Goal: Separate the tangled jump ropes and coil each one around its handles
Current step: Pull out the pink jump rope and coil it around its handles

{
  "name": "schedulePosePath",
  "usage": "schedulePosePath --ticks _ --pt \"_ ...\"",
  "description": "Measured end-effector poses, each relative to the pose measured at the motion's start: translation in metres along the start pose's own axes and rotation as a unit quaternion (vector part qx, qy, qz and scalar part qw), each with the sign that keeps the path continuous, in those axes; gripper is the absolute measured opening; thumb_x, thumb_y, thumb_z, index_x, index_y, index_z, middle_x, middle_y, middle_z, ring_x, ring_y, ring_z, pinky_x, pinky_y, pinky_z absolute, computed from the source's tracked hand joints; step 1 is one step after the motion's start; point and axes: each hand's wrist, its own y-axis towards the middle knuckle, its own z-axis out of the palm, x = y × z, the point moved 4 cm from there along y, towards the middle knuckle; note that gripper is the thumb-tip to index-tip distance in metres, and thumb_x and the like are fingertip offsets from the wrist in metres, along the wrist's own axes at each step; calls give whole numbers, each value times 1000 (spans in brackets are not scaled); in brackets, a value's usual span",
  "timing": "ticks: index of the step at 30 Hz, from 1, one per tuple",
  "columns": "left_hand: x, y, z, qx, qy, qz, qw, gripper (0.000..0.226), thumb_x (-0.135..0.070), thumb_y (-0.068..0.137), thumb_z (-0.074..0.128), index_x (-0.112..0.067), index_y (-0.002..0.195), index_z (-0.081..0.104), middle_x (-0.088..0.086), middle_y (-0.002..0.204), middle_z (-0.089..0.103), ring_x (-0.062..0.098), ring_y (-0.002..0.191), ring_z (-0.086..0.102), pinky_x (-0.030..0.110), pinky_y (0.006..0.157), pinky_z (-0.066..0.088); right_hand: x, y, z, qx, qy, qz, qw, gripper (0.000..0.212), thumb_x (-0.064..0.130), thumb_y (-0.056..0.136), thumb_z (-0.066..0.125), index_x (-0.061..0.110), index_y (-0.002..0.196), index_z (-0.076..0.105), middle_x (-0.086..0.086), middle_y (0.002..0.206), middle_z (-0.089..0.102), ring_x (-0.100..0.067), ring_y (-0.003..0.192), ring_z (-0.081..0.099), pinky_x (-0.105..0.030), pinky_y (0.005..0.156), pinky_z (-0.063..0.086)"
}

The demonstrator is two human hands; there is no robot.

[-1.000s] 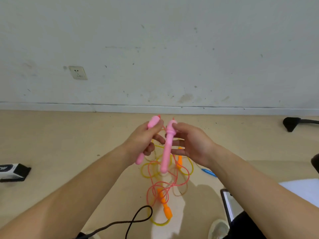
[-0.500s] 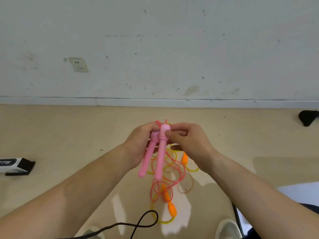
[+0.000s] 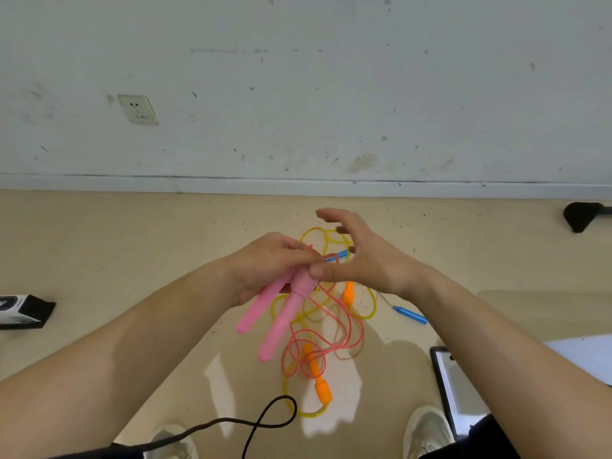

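Item: pink rope. Pink handles (image 3: 285,316) gripped together in left hand (image 3: 271,263). Right hand (image 3: 364,260) spread wide, thumb only touching handle top, nothing held. Cord hangs into floor tangle (image 3: 318,339) w/ yellow rope. Step, as judged: pre-coiling. Next: cord to be freed, then wound round handles.

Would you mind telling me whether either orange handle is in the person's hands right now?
No, both orange handles lie on the floor, while the left hand grips only the two pink handles.
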Motion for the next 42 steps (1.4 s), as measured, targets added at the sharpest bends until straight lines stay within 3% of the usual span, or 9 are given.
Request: schedulePosePath --ticks 2,4,9,17,21,23,26,31,42 --pt "-4 -5 -2 52 12 8 999 12 -12 83 74 -3 90 70 12 82 68 19 75 64 28 70 52 2 -2 9 87 102 1 991 58 57 88 61 16 129 61 -7 129 62 -5 114 56 -18 98 42" --pt "-7 -10 -4 95 32 10 995 8 -9 88 69 -3 91 71 13 85 68 21 79 63 32 77 50 0 0 14 103 145 28 984 56 54 96 47 3 102 70 -20 95 68 -19 87 61 -25 85 46" --pt "-10 -19 -11 141 58 15 988 7 -13 85 67 -10 82 72 12 84 68 22 78 62 33 75 49 -14 -4 8 111 80 93 986 58 52 103 40 11 66 57 -3 58 31 -17 53 33 -29 59 36" --pt "12 -22 -17 109 135 -30 984 19 -6 85 70 -14 102 73 -2 98 70 9 90 60 36 80 38 -8 -7 -5 43 118 9 992 16 16 97 62 8 88 74 0 64 45 -11 60 37 -26 57 31" --pt "8 -27 3 117 106 -18 987 26 -2 92 63 -4 117 68 3 102 72 1 83 63 18 61 45 -7 -6 -5 11 169 -6 986 3 9 88 73 11 89 74 2 66 61 -9 62 50 -24 58 36" --pt "8 -26 11 105 50 -4 993 28 -11 97 57 3 120 65 15 108 72 18 103 65 14 73 51 -6 -6 -4 12 192 -9 981 6 7 86 75 13 86 73 -3 69 62 -10 60 51 -26 58 38" --pt "10 -22 17 102 -32 24 994 49 -36 97 47 5 113 67 22 113 71 46 118 58 42 106 44 -4 -7 -3 14 217 -1 976 9 4 84 75 11 87 70 -3 67 62 -9 56 49 -27 59 37" --pt "12 -22 29 134 -39 56 989 46 -36 96 40 -1 109 67 16 104 74 21 97 69 28 89 52 -3 -9 -8 15 276 2 961 20 -5 82 73 12 93 71 -5 77 67 -9 61 56 -23 59 39" --pt "34 -21 43 179 -1 -20 984 34 -33 101 43 -12 107 69 3 95 74 14 89 68 28 78 48 -7 -13 -28 -15 129 -21 991 24 -7 76 79 -2 98 70 -11 83 69 -9 64 67 -14 63 50"
